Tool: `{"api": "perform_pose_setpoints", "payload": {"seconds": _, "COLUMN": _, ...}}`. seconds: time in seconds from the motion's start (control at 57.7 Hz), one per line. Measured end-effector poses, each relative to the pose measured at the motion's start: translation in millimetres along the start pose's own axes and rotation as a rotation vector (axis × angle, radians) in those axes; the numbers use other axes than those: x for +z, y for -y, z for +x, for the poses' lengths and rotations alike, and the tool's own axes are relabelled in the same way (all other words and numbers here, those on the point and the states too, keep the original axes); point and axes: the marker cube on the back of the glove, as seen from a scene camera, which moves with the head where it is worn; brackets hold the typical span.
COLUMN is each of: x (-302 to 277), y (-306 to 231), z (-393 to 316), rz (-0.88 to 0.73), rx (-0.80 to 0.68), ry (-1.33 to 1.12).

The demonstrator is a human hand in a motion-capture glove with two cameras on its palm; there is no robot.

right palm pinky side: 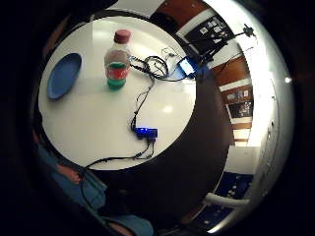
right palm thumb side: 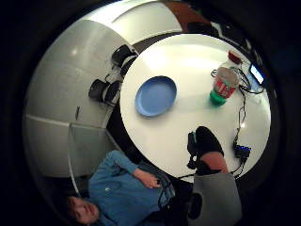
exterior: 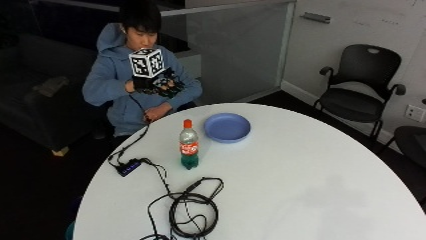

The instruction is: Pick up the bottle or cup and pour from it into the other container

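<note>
A plastic bottle (exterior: 189, 145) with a red cap, red label and green drink low inside stands upright on the round white table (exterior: 299, 175). Just behind it lies a shallow blue plate (exterior: 227, 127). My gloved right hand (exterior: 158, 84) is raised in front of the person's chest, beyond the table's far edge and well above both things. Its fingers are relaxed and hold nothing. Both palm views look down from a distance on the bottle (right palm pinky side: 118, 61) (right palm thumb side: 225, 84) and the plate (right palm pinky side: 64, 76) (right palm thumb side: 156, 95), side by side. The bare left hand (exterior: 156, 113) rests by the table's edge.
A coil of black cable (exterior: 193, 207) lies near the table's front edge. A small black hub (exterior: 130, 167) with a blue light (right palm pinky side: 146, 132) sits at the left rim, cabled toward the person. A lit device (right palm pinky side: 187, 66) lies beyond the bottle. Black chairs (exterior: 359, 85) stand at the right.
</note>
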Motion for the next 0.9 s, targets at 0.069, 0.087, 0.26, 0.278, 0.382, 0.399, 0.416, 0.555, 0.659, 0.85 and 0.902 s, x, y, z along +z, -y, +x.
{"api": "perform_pose_setpoints", "payload": {"seconds": 0.069, "x": 1.2, "y": 1.9, "z": -0.5, "rz": -0.002, "rx": 0.002, "ry": 0.015}}
{"api": "perform_pose_setpoints", "payload": {"seconds": 0.087, "x": 1.6, "y": 1.8, "z": -0.9, "rz": -0.002, "rx": 0.001, "ry": 0.017}}
{"api": "perform_pose_setpoints", "payload": {"seconds": 0.26, "x": 1.6, "y": 1.1, "z": 3.6, "rz": 0.013, "rx": 0.002, "ry": 0.014}}
{"api": "perform_pose_setpoints", "payload": {"seconds": 0.278, "x": 1.5, "y": 0.8, "z": 4.7, "rz": 0.012, "rx": 0.003, "ry": 0.015}}
{"api": "perform_pose_setpoints", "payload": {"seconds": 0.382, "x": 0.6, "y": -4.1, "z": 10.6, "rz": 0.003, "rx": 0.019, "ry": 0.018}}
{"api": "perform_pose_setpoints", "payload": {"seconds": 0.399, "x": 0.4, "y": -5.0, "z": 12.0, "rz": 0.004, "rx": 0.020, "ry": 0.016}}
{"api": "perform_pose_setpoints", "payload": {"seconds": 0.416, "x": 0.2, "y": -5.9, "z": 13.7, "rz": 0.006, "rx": 0.021, "ry": 0.013}}
{"api": "perform_pose_setpoints", "payload": {"seconds": 0.555, "x": -3.0, "y": -13.2, "z": 30.2, "rz": 0.010, "rx": 0.055, "ry": 0.002}}
{"api": "perform_pose_setpoints", "payload": {"seconds": 0.659, "x": -3.7, "y": -20.5, "z": 55.6, "rz": 0.013, "rx": 0.110, "ry": -0.004}}
{"api": "perform_pose_setpoints", "payload": {"seconds": 0.85, "x": -3.8, "y": -32.5, "z": 101.6, "rz": 0.036, "rx": 0.207, "ry": 0.019}}
{"api": "perform_pose_setpoints", "payload": {"seconds": 0.902, "x": -3.7, "y": -34.4, "z": 114.2, "rz": 0.039, "rx": 0.235, "ry": 0.032}}
